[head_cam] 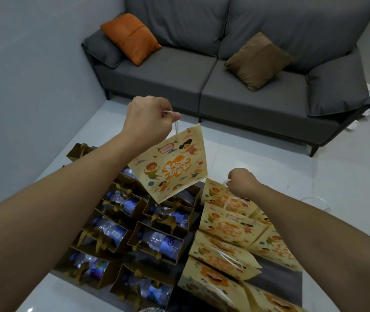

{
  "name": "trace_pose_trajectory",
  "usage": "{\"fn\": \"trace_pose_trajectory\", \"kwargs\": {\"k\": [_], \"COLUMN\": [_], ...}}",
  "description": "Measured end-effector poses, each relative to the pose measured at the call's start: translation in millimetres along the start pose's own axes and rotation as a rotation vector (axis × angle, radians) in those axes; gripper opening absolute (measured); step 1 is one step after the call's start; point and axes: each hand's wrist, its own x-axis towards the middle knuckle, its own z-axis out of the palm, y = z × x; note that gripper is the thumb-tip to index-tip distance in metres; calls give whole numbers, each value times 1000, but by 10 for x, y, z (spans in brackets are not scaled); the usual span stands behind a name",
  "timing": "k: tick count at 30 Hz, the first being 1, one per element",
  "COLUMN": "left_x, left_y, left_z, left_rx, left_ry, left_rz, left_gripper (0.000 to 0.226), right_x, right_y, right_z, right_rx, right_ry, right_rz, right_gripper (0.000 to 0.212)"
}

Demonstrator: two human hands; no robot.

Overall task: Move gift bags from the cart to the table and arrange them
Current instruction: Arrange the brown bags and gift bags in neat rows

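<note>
Grey sofa (224, 70) behind, left hand (150, 122) gripping lifted yellow bag (170, 165), right hand (242, 182) gripping another's handle (225, 182)

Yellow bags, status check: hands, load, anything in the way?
Left hand grips raised yellow bag by its handle. Right hand grips handle of a bag in the yellow row. Brown bags below.

1. A yellow cartoon-printed gift bag (170, 163) hangs tilted by its white cord at 12 o'clock.
2. Matching yellow bags (229, 230) lie overlapping at 4 o'clock.
3. Brown bags (134, 224) holding water bottles stand in rows at 7 o'clock.
</note>
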Motion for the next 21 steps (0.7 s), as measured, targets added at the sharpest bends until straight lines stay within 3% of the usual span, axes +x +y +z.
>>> {"fn": "trace_pose_trajectory", "kwargs": {"k": [12,19,21], "left_x": [-53,-113,-125], "left_y": [401,945,1151], "left_z": [-179,-538,-607], "left_rx": [16,-39,-49], "left_ry": [11,83,99], "left_rz": [79,215,277], "left_gripper": [27,29,31], "right_x": [-336,-814,-993], "right_y": [136,49,78], "right_z": [-387,-843,-959], "right_rx": [96,323,450], "right_ry": [136,284,333], "right_rz": [-68,-149,-177], "right_gripper": [46,73,72]}}
